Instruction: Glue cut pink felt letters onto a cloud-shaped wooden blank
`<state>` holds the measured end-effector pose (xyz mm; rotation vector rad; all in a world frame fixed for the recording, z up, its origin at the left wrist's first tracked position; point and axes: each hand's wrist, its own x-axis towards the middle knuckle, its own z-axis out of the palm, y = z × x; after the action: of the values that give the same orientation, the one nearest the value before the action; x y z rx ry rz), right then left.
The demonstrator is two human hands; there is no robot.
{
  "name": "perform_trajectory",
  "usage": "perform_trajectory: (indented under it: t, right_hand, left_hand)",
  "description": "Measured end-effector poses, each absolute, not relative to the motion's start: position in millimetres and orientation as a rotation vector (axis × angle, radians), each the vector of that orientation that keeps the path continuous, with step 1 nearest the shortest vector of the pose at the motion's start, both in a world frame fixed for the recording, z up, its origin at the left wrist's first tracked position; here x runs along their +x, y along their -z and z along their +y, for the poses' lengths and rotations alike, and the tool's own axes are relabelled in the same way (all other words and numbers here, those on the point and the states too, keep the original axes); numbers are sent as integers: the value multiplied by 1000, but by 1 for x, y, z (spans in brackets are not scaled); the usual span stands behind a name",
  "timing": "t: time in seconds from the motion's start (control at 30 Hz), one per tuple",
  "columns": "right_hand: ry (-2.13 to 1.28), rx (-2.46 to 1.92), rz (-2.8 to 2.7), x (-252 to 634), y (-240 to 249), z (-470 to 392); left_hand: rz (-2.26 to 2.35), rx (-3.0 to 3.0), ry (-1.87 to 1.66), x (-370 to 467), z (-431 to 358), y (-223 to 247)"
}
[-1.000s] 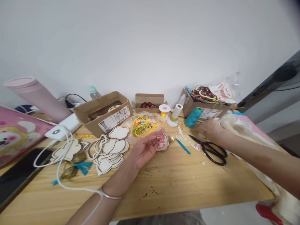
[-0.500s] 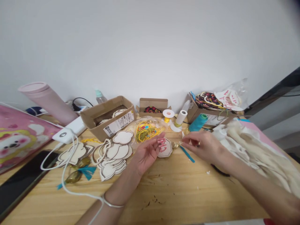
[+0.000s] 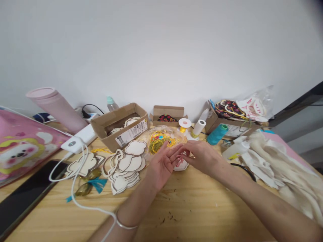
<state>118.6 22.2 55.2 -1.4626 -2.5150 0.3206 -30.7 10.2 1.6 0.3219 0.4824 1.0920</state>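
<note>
My left hand (image 3: 163, 166) is palm up, its fingers stretched out to the right. Over its fingertips my right hand (image 3: 200, 155) comes down in a pinch; whatever lies between those fingertips is hidden. Partly covered by both hands, a white scalloped patch with pink lettering (image 3: 181, 164) lies just below them. Behind my left hand sits a clear bag with yellow and green cords (image 3: 161, 141). Several white cloud-shaped pieces (image 3: 126, 183) are piled to the left of it.
An open cardboard box (image 3: 104, 134) stands at back left, a stuffed box (image 3: 227, 126) at back right. Near the latter are a teal thread cone (image 3: 217, 134) and a white spool (image 3: 199, 127). A white cable (image 3: 88, 206) crosses my left forearm. Cream cloth (image 3: 275, 161) heaps at right.
My right hand has moved left to meet my left fingertips, now covering part of the patch. My left fingers have straightened. The whole view has shifted slightly.
</note>
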Motion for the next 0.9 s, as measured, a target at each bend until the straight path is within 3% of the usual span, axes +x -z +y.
perform_trajectory:
  t: [0.3, 0.47, 0.67, 0.9]
  right_hand:
    - [-101, -1258, -2773, 123, -52, 22]
    - [166, -879, -2709, 146, -43, 12]
    - [385, -498, -2609, 159, -43, 2]
    - [358, -386, -2572, 155, -54, -5]
  left_hand:
    - [467, 452, -1087, -30, 4, -8]
    - [789, 736, -1057, -41, 12, -15]
    - [1086, 1276, -618, -54, 25, -5]
    - [896, 901, -374, -52, 16, -6]
